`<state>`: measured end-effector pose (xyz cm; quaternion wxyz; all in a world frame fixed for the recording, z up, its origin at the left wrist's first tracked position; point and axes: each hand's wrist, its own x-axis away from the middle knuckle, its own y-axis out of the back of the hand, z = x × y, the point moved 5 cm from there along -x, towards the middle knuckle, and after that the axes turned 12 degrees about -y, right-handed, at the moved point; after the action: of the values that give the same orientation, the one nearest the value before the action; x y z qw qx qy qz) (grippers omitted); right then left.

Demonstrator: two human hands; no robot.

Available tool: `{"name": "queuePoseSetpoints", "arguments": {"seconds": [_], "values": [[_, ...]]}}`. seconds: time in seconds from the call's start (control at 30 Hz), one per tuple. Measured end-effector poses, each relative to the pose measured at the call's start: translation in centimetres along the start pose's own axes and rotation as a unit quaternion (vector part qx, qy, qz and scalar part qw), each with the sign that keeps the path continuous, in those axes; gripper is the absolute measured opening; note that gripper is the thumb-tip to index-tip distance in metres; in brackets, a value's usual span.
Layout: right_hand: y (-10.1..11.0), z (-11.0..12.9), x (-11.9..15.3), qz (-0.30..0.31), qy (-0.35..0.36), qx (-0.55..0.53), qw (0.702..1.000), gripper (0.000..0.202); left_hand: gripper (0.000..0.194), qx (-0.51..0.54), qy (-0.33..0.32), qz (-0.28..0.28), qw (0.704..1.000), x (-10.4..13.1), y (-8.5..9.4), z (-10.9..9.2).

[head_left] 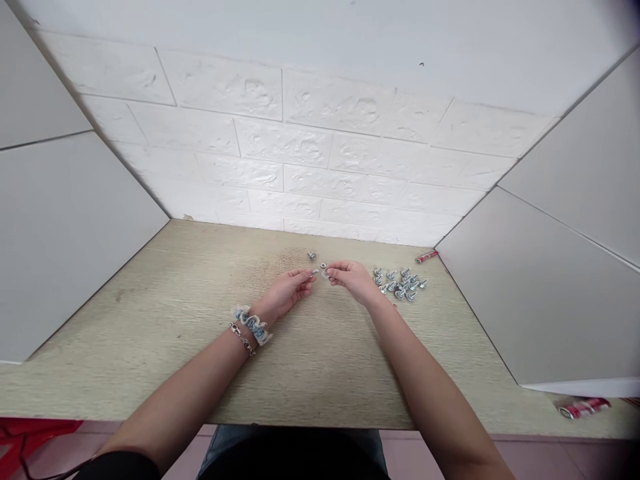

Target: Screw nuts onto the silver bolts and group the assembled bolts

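Note:
My left hand (pixel 290 291) is closed in a pinch on a small metal bolt (pixel 315 271), its tip pointing right. Close by on the right, my right hand (pixel 353 279) pinches a flat, pale round washer (pixel 325 274) between thumb and fingers. The bolt and washer are a short gap apart. Just beyond the fingertips a small metal nut (pixel 323 265) lies on the table. A bolt with washers on it (pixel 312 255) rests slightly farther back and to the left. To the right of my right hand lie several bolts fitted with washers (pixel 401 287) in a loose cluster.
The wooden table (pixel 320 373) meets a white brick-patterned wall (pixel 305 153) at the back. Grey panels stand at the left (pixel 75 233) and right (pixel 560 287). One red can (pixel 427 257) lies at the back right corner, another red can (pixel 585 408) near the front right.

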<state>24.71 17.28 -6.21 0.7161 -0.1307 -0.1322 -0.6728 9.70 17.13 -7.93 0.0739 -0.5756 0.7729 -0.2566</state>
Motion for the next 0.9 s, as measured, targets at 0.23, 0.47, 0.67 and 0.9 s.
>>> {"name": "queuePoseSetpoints", "arguments": {"seconds": [0.23,0.47,0.67,0.9], "values": [[-1.7,-0.2,0.4,0.058,-0.012,-0.111,0.992,0.026,0.012,-0.021,0.017,0.027,0.999,0.2,-0.5,0.0],[-1.8,-0.8,0.2,0.057,-0.025,-0.113,0.992,0.024,0.02,-0.038,0.004,0.047,0.998,0.1,-0.4,0.2],[-2.0,-0.8,0.2,0.06,-0.037,-0.129,0.989,0.025,0.017,-0.029,-0.012,0.053,0.998,-0.2,-0.2,0.6],[-1.8,-1.1,0.0,0.057,-0.044,-0.151,0.986,0.027,0.017,-0.018,-0.021,0.04,0.999,-0.4,0.1,0.7]]}}
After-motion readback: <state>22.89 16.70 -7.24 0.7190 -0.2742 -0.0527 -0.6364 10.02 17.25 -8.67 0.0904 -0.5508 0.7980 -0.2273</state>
